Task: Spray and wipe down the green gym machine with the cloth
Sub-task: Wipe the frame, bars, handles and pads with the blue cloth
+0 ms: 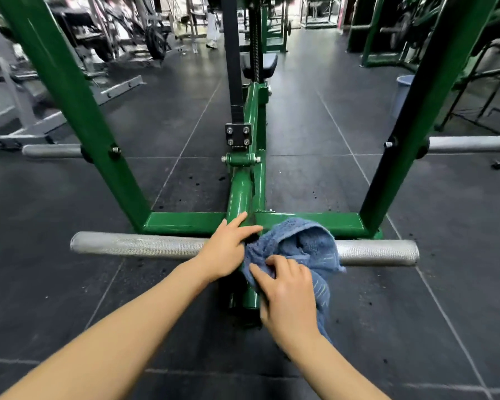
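Scene: a person crouches at the near end of a green machine on a dark rubber floor, both bare arms reaching forward and down.
Cloth: a blue cloth lies bunched over the junction where the centre tube meets the low crossbar, draping across a knurled steel bar and hanging down on the right.
Right hand: the right hand presses the near part of the cloth against the tube, fingers bent into the fabric; its grip looks like a loose clutch on the cloth rather than a tight fist.
Left hand: the left hand rests on the tube just left of the cloth, fingers straight and released, thumb side touching the cloth's edge.
Spray: no bottle is in view, so whether this spot is wet cannot be told.
Step in hand: likely wiping the centre joint.
Doing it well: judged from the bunching, flattening the cloth would put more fabric on the paint; wrapping it round the tube and drawing it along its length should reach the underside and the weld seam.
Steadying: the left hand can brace the frame while the right works.
Watch for: black crumbs scattered on the floor by the joint could be picked up by the hanging end.
Left to do: both uprights and the far frame look untouched.
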`<state>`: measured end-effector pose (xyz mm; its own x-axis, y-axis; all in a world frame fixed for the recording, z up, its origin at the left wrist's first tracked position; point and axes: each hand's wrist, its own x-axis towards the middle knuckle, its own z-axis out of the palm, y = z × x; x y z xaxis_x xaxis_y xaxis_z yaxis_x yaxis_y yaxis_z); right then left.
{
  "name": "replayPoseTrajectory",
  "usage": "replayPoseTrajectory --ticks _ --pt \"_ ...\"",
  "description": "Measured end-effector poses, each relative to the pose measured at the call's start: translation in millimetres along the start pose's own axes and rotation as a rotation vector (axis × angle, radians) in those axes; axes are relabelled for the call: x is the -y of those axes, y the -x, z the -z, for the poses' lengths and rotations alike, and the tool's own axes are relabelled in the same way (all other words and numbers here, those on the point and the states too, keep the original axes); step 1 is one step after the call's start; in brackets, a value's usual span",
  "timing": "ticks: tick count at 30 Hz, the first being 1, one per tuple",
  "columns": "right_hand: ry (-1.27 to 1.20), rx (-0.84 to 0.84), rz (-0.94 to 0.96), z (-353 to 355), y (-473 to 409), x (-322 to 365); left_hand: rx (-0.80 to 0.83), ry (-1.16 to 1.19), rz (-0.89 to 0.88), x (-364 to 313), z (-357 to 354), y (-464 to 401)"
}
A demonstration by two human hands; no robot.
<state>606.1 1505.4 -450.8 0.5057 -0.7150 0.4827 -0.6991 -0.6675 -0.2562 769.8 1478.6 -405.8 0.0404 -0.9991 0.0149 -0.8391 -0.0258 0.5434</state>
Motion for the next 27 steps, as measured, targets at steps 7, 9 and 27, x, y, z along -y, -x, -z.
replayPoseTrajectory --ticks 7,9,27 --pt "-0.112 -0.128 -0.192 -27 8 14 -0.093 0.002 0.047 -4 -10 3" --pt "-0.137 -0.077 -0.238 -35 22 11 -0.091 -0.017 0.066 -6 -11 4" --pt "-0.95 -0.041 -0.91 -43 4 29 -0.134 -0.406 0.011 -14 -23 8"
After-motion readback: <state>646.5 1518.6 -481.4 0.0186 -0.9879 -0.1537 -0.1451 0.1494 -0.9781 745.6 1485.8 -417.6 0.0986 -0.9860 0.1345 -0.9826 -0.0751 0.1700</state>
